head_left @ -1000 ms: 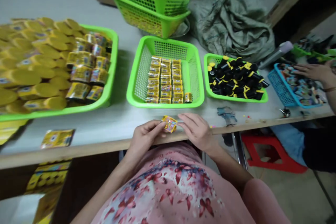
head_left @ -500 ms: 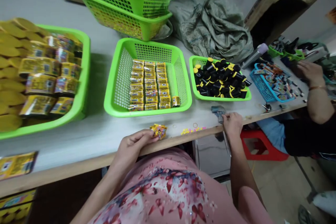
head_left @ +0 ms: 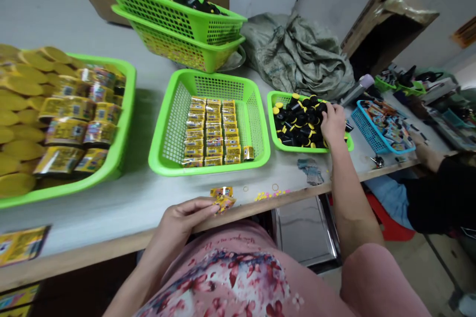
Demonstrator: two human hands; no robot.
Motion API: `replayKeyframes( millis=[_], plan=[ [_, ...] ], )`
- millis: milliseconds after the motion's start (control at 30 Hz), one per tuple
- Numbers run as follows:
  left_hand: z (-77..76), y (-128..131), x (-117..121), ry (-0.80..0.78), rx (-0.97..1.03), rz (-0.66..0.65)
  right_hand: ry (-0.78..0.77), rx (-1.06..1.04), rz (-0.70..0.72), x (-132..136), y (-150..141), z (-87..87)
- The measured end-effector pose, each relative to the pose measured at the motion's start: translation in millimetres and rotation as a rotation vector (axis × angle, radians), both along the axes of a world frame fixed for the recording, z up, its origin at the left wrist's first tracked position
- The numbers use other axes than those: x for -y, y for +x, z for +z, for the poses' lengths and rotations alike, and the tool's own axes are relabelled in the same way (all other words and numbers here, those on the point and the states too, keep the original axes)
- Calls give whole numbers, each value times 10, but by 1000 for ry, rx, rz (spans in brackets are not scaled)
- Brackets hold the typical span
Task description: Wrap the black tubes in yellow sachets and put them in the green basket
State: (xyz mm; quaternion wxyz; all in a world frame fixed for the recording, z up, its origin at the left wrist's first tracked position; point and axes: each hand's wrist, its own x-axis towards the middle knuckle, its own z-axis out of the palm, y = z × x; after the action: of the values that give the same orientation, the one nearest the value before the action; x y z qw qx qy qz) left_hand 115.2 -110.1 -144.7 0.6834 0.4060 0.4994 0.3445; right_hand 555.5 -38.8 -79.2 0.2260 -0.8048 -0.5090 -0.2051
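Note:
My left hand (head_left: 186, 218) pinches a yellow printed plastic wrapper (head_left: 224, 203) between thumb and fingers at the table's front edge. Another part of yellow wrapping stands just behind it; whether it is a separate piece I cannot tell. My right hand (head_left: 333, 126) is over the right side of a green basket (head_left: 273, 133) full of small black cylinders (head_left: 297, 121) with yellow ends. Its fingers curl down onto a black cylinder, with the fingertips partly hidden among the pieces.
A green basket (head_left: 153, 158) holds rows of yellow-wrapped pieces. Left of it stands a fuller green basket (head_left: 128, 109); stacked baskets (head_left: 223, 54) are behind. A grey cloth (head_left: 310, 171), rubber bands and small dots lie near the edge. A co-worker's arm (head_left: 429, 156) is by a blue basket (head_left: 366, 129).
My right hand has left the grey cloth at the table edge and moved up into the basket of black cylinders. My left hand keeps the wrapper, now fanned out more. The view has shifted slightly.

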Motion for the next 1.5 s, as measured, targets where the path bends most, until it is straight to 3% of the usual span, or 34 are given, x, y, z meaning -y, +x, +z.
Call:
replayKeyframes(
  millis=[333, 433, 533, 633, 733, 833, 967, 1200, 1500],
  plan=[
    [4, 33, -48, 7, 25, -39, -101, -71, -115, -318, -166, 174],
    [2, 20, -69, 17, 33, -56, -73, -135, -68, -336, -181, 248],
    [25, 7, -59, 13, 35, -51, 32, -200, 91, -184, -337, 256],
    [61, 6, -32, 33, 39, -18, 168, -467, 386, 161, -822, 148],
    [76, 16, -15, 58, 68, -5, 3, -936, 698, 595, -1516, -5],
    [75, 25, 3, 76, 65, -19, -168, -1295, 816, 871, -2052, -156],
    [76, 22, 26, 80, 70, -28, -204, -1450, 795, 916, -2223, -303],
    [94, 48, 38, 119, 110, -20, -219, -1419, 791, 936, -2280, -365],
    [17, 137, 39, -18, 263, -32, -125, -1447, 771, 1026, -2509, -464]
  ],
)
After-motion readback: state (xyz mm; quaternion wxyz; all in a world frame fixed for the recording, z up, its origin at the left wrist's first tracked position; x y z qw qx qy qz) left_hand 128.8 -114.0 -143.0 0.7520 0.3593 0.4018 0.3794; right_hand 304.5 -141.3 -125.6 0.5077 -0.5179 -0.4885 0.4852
